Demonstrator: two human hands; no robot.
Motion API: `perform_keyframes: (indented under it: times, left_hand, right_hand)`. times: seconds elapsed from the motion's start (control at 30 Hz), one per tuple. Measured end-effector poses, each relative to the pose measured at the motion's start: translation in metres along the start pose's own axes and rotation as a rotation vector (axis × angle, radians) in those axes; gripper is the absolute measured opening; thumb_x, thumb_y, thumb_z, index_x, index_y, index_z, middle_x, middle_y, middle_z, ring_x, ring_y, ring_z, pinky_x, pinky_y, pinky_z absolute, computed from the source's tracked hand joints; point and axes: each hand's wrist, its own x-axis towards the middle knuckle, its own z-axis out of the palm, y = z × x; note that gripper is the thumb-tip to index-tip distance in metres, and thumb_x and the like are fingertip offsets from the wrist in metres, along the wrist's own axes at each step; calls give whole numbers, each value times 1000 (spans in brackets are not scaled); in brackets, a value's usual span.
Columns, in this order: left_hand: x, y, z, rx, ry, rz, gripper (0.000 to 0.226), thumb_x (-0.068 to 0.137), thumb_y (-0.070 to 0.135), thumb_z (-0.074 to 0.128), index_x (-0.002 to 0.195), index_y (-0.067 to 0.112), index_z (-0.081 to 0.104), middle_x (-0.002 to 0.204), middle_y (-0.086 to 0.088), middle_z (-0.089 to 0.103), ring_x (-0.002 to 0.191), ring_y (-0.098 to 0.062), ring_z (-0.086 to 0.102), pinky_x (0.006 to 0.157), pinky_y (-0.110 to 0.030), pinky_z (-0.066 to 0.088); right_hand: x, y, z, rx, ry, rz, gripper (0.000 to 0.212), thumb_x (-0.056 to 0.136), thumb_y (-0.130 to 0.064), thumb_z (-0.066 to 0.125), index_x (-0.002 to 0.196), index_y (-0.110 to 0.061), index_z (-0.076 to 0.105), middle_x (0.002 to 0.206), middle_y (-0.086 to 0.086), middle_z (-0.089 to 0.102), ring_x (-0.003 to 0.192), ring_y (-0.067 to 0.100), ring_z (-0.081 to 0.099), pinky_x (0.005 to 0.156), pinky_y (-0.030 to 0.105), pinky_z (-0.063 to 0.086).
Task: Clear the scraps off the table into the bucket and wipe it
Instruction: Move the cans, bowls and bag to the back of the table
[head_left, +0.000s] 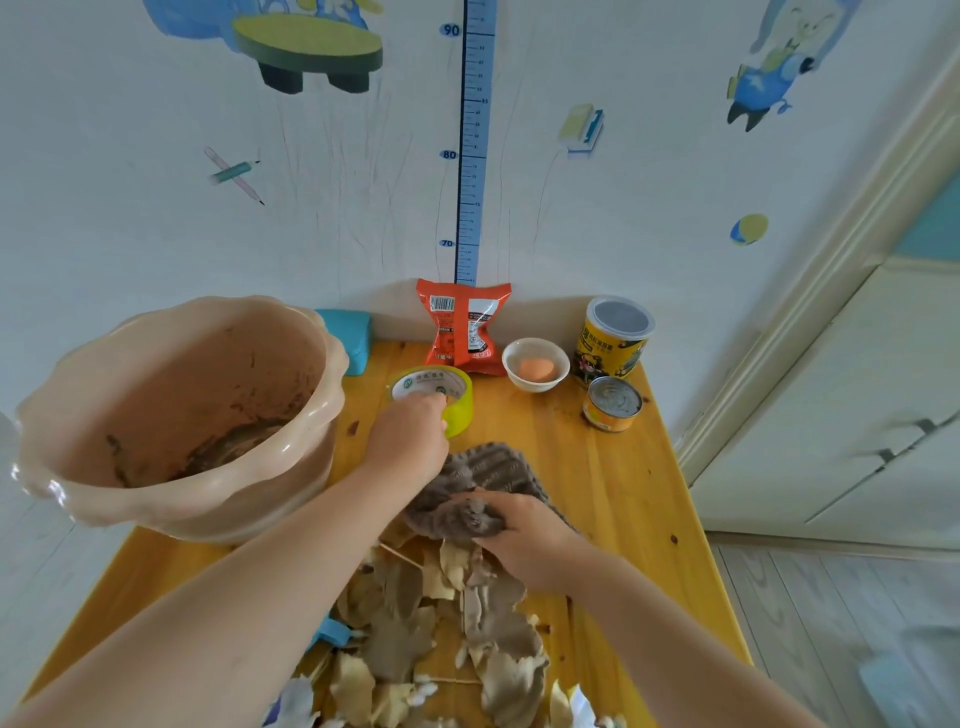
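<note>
A pile of brown and yellowish peel scraps (441, 629) lies on the near part of the yellow wooden table (613, 499). My right hand (524, 540) grips a bunched grey cloth (483, 483) just beyond the scraps. My left hand (410, 436) reaches forward, and its fingers curl over the near rim of a yellow-green tape roll (447, 389). A pink plastic bucket (171, 415) with dark scraps at its bottom stands at the table's left side, close to my left forearm.
Along the wall stand an orange snack bag (465, 327), a white bowl with an egg (536, 364), a yellow canister (613, 338), a small tin can (613, 404) and a blue box (353, 338). A small blue object (332, 631) lies by the scraps. White cabinet doors are at right.
</note>
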Motion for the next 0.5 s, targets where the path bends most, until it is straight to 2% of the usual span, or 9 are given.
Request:
perform_keyframes:
  times: [0.03, 0.1, 0.17, 0.23, 0.27, 0.33, 0.37, 0.43, 0.5]
  left_hand:
    - [1, 1, 1, -1, -16, 2, 38, 93, 15, 50, 130, 14, 50, 126, -9, 60, 108, -25, 57, 78, -29, 46]
    - [3, 3, 3, 8, -51, 13, 40, 93, 13, 48, 133, 14, 47, 131, -9, 56, 114, -26, 54, 84, -31, 45]
    - [5, 7, 5, 17, -64, 20, 39, 93, 9, 46, 132, 13, 47, 130, -10, 55, 114, -26, 53, 83, -31, 44]
    - [6, 11, 8, 23, -62, 8, 36, 90, 1, 46, 123, 11, 53, 121, -11, 60, 105, -27, 57, 74, -29, 45]
    - [6, 12, 10, 28, -61, -6, 34, 88, -2, 45, 118, 11, 56, 116, -11, 62, 100, -26, 59, 71, -29, 45]
    - [6, 12, 13, 46, -52, -38, 33, 88, -3, 46, 116, 10, 56, 112, -10, 62, 96, -25, 59, 70, -29, 47]
    - [7, 10, 14, 60, -40, -58, 33, 89, -2, 47, 118, 10, 55, 112, -10, 62, 97, -25, 60, 71, -29, 48]
    - [11, 5, 14, 90, -19, -106, 31, 91, 3, 47, 121, 8, 52, 112, -11, 62, 97, -25, 60, 68, -28, 46]
    - [15, -2, 14, 111, -11, -150, 27, 92, 5, 46, 119, 6, 52, 108, -11, 62, 94, -24, 61, 65, -27, 46]
  right_hand:
    - [-8, 2, -5, 56, 21, -13, 36, 88, -14, 47, 113, -38, 60, 113, -7, 66, 107, 12, 58, 94, 34, 46]
    - [-23, 5, -17, 133, 147, -30, 32, 90, -17, 53, 96, -47, 63, 98, -22, 68, 96, 0, 60, 84, 19, 48]
    - [-35, 10, -30, 171, 386, 0, 32, 91, -21, 53, 81, -51, 60, 79, -30, 63, 81, -2, 59, 63, 9, 45]
    - [-43, 21, -41, 170, 695, 40, 28, 90, -18, 53, 93, -45, 61, 84, -27, 59, 82, 3, 58, 56, 7, 39]
    - [-45, 27, -46, 146, 807, 70, 32, 90, -13, 52, 106, -39, 60, 93, -19, 61, 87, 11, 59, 59, 7, 39]
    - [-47, 37, -53, 27, 872, 138, 48, 87, -5, 49, 123, -35, 53, 115, -4, 60, 99, 25, 58, 71, 28, 51]
    - [-47, 41, -54, -50, 854, 169, 54, 84, -1, 48, 126, -35, 51, 125, -2, 57, 108, 29, 55, 82, 37, 51]
    - [-44, 47, -54, -177, 794, 231, 58, 81, 1, 47, 129, -33, 48, 139, -3, 47, 127, 28, 41, 98, 46, 41]
    - [-41, 52, -48, -225, 730, 265, 58, 82, -1, 47, 131, -31, 46, 144, -4, 41, 135, 23, 30, 106, 45, 31]
